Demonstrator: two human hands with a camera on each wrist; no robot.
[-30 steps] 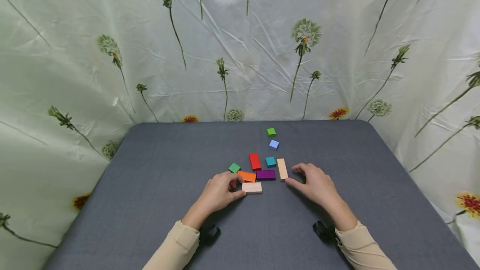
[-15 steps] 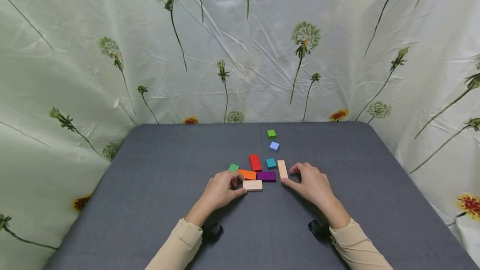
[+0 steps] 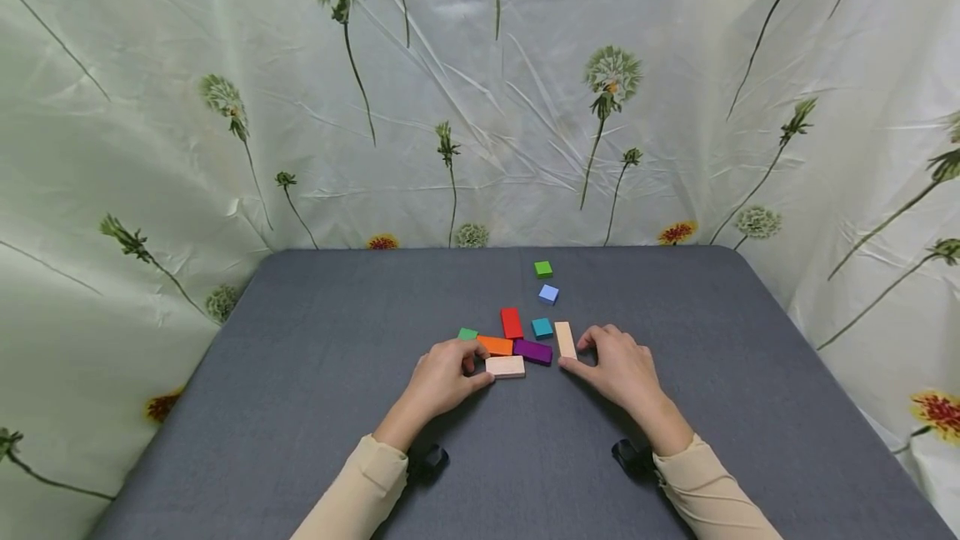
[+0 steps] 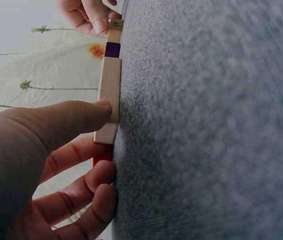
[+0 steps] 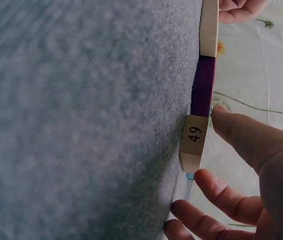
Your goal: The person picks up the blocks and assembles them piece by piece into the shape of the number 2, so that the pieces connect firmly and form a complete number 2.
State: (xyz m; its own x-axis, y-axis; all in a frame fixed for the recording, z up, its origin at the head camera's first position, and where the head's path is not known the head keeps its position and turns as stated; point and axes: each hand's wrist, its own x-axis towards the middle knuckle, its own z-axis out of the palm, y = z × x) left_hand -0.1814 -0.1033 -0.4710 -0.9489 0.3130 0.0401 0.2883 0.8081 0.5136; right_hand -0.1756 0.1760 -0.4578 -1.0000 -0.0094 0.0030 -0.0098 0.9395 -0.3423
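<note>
My left hand [image 3: 444, 373] pinches the left end of a pale wooden block [image 3: 506, 367], thumb along its near side and index finger behind. That block lies flat, close in front of an orange block [image 3: 495, 346]. At the right, my right hand [image 3: 621, 363] is at an upright-pointing beige block [image 3: 566, 341], thumb by its near end and fingers by its right side. In the right wrist view this block's end [image 5: 194, 134] bears the number 49, and the fingers look loosely bent. Between the two wooden blocks lies a slightly turned purple block [image 3: 533, 352].
A red block [image 3: 512, 323], a teal block [image 3: 542, 328] and a partly hidden green block [image 3: 468, 334] lie just behind. Farther back are a light blue block [image 3: 548, 295] and a bright green one [image 3: 543, 269]. The dark grey table [image 3: 337, 298] meets a flowered curtain.
The pale block in my left hand has slid slightly away from me, toward the orange block. The purple block has turned a little. My right hand has moved left, closer to the beige block.
</note>
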